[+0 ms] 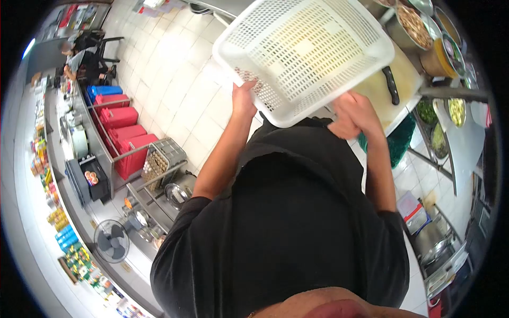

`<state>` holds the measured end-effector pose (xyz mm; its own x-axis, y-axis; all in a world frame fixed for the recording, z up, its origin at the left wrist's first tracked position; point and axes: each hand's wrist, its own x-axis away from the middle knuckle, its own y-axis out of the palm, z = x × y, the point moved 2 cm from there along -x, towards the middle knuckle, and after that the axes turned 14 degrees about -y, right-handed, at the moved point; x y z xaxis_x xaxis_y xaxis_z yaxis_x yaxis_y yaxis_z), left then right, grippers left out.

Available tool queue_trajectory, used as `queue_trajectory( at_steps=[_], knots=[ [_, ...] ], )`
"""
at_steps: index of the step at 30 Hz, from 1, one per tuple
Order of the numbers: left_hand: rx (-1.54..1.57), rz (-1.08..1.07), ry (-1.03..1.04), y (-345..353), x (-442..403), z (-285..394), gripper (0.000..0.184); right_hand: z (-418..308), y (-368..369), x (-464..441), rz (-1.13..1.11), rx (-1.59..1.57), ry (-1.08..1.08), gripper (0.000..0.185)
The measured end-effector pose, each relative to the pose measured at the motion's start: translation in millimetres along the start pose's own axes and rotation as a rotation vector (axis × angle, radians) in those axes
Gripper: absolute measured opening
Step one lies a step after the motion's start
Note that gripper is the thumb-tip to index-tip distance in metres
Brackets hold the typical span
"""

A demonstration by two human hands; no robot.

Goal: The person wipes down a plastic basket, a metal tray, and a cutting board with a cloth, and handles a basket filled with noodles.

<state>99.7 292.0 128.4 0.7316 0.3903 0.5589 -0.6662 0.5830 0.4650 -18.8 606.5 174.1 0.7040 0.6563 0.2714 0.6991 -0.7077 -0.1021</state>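
White basket (305,46) just ahead of both hands, left hand (244,99) pinching its left rim, apparently for steadiness; right hand (358,114) blurred beside near rim, finger closure unclear; knife (391,86) beyond it.

Bare forearms (225,143) extended forward, left hand (244,99) gripping, right hand (352,114) angled inward, blurred

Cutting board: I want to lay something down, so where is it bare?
The cutting board is bare between the white basket and the black knife handle, and again between that handle and the food containers. Those containers stand crowded together beyond the board.
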Motion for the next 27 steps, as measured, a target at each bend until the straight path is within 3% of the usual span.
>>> queue_trajectory(
  at_steps=[2,5,8,10,12,13,15,16,19,23,26,27],
  knots=[
    [-0.002,0.001,0.006,-2,-6,8,0.066,-25,-9,18,-0.011,0.077,-0.089,0.034],
    [-0.063,0.048,-0.004,4,-7,17,0.065,-68,-16,24,0.199,-0.284,-0.152,0.036],
    [-0.083,0.089,-0.011,8,-9,23,0.063,-118,3,-22,0.251,-0.388,-0.277,0.036],
    [-0.091,0.088,-0.009,10,-10,25,0.063,-107,27,-81,0.140,-0.552,-0.406,0.036],
    [-0.124,0.098,0.000,12,-9,28,0.063,-95,65,-135,0.113,-0.700,-0.308,0.031],
    [-0.153,0.110,0.007,14,-6,31,0.063,-62,82,-189,-0.313,-0.993,-0.275,0.026],
    [-0.236,0.134,0.023,14,-7,32,0.062,-11,122,-250,-0.455,-1.074,-0.134,0.018],
    [-0.290,0.149,0.030,8,-11,28,0.061,-3,149,-266,-0.164,-0.874,-0.048,0.015],
    [-0.315,0.163,0.009,-6,-19,27,0.060,0,205,-304,0.252,-0.534,0.203,0.015],
    [-0.313,0.137,0.047,-28,-22,50,0.059,-54,197,-294,-0.163,-1.030,-0.355,0.027],
    [-0.253,0.133,0.007,-42,-11,60,0.060,-97,131,-263,-0.256,-0.884,-0.838,0.041],
    [-0.234,0.134,0.018,-51,-14,56,0.060,-69,76,-284,-0.082,-0.984,-0.619,0.045]
  ],
)
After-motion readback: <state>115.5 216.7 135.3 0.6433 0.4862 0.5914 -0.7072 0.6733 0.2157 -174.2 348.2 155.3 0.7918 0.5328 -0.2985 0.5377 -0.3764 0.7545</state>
